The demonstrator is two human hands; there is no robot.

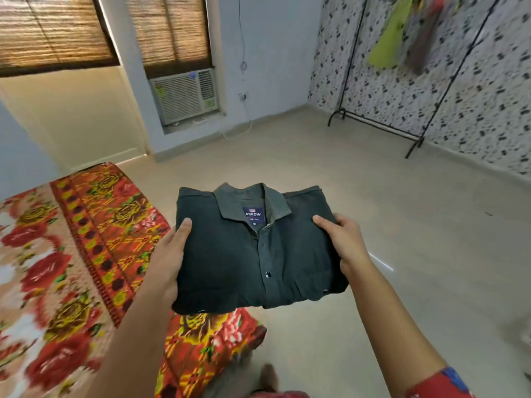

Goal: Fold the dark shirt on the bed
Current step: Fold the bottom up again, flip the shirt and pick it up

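The dark shirt (230, 254) is folded into a flat rectangle, collar and blue label facing up and away from me. It is held in the air over the floor, just past the bed's corner. My left hand (169, 254) grips its left edge with the thumb on top. My right hand (342, 239) grips its right edge the same way. The bed (71, 254), under a red and orange floral cover, lies at the left, below and beside the shirt.
A beige tiled floor (373, 211) spreads ahead and to the right. A black clothes rack (379, 124) with hanging garments stands against the speckled right wall. A window air conditioner (185, 94) sits in the far wall beneath blinds.
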